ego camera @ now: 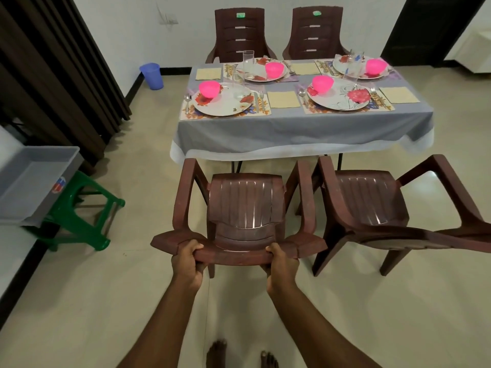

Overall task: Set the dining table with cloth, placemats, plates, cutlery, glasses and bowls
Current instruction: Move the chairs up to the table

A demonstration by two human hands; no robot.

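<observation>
Head view: left hand [187, 264] and right hand [282, 266] both curl around the top rail of a brown plastic chair [245, 208] facing the table's grey cloth [292, 126], which carries four placemats, plates, pink bowls, cutlery and, seemingly, a clear glass at each setting.
</observation>
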